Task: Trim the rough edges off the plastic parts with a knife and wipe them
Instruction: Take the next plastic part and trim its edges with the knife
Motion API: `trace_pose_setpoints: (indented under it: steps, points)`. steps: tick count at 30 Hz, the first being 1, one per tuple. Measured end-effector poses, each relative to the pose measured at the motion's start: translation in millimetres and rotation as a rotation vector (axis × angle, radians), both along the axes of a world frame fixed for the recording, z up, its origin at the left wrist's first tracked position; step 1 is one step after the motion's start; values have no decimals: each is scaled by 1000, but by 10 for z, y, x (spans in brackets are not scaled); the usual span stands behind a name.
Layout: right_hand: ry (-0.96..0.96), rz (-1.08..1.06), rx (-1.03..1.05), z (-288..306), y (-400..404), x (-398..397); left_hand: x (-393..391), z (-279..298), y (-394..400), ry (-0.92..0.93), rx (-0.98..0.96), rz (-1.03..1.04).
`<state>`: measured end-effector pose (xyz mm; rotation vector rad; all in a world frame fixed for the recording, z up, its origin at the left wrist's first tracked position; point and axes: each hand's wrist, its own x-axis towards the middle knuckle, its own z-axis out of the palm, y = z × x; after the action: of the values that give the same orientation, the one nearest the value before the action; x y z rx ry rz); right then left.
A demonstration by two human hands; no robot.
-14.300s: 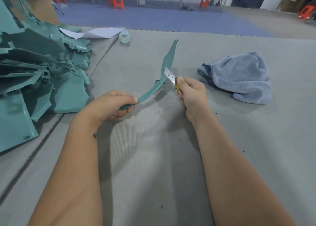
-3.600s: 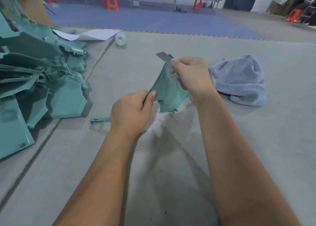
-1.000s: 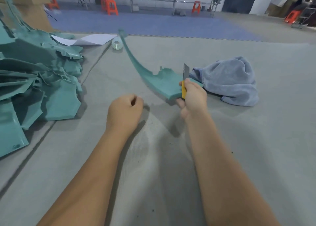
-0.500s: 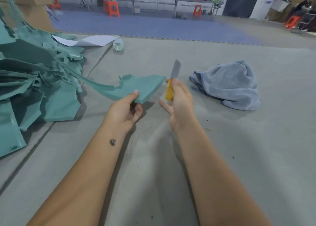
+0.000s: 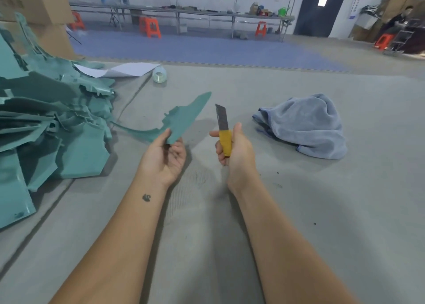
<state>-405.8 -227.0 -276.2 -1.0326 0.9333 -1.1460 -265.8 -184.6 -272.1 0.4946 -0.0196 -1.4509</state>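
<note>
Both bare forearms are extending forward, roughly parallel. The left hand (image 5: 164, 158) is lying palm up, thumb and fingertips pinching the near edge of a teal plastic part (image 5: 181, 119). The right hand (image 5: 234, 149) is gripping a knife (image 5: 223, 131) by its yellow handle, fingers curled, blade pointing up.

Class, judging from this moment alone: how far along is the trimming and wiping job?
Done: no finished part can be identified. In hand: left hand holds one teal part; right hand grips the knife, blade clear of it. Left: wiping, since the cloth lies untouched, plus the pile.
</note>
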Motion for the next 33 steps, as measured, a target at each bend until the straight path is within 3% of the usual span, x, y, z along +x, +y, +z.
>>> trace_pose_setpoints:
  steps: [7, 13, 19, 28, 33]
  points:
    - [-3, 178, -169, -86, 66, 98, -81, 9, -6, -78, 26, -97]
    - [7, 380, -264, -118, 105, 134, -113, 24, -2, -37, -11, -131]
    - [14, 390, -397, -101, 154, 97, -134, 34, 41, 45, -15, -140]
    - [101, 372, -458, -72, 200, 93, -88, 80, 115, -122, 32, -281]
    - [110, 333, -486, -74, 207, 107, -47, 108, 137, -126, 23, -316]
